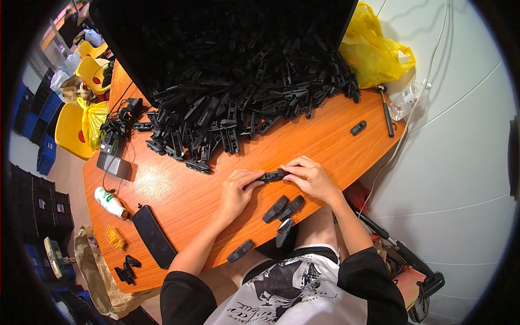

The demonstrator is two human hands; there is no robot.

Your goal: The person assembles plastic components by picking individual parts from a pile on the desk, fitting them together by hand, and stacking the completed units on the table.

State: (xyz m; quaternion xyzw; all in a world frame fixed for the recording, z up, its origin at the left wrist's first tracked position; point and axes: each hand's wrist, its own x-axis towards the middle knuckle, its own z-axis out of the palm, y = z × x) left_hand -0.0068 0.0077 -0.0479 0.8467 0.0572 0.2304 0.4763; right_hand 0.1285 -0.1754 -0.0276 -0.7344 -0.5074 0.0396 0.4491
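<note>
Between both hands, just above the wooden table (179,189), is a small elongated black plastic part (272,176). My left hand (240,188) pinches its left end, with the thumb and fingers closed on it. At the right end, the fingertips of my right hand (304,176) are pressed together on the same part. Close below my hands lie several similar black parts (275,209) at the table edge, one of them (284,233) tilted over the edge near my lap. Another black part (241,251) rests by my left forearm. A large heap of black plastic parts (216,114) spreads across the far side.
A black phone (154,236), a white bottle (111,202), yellow bands (115,238) and a grey box (115,165) with cables sit at the left. At right are a lone black part (358,128), a hammer (387,114), a clear plastic bottle (406,102) and a yellow bag (374,51).
</note>
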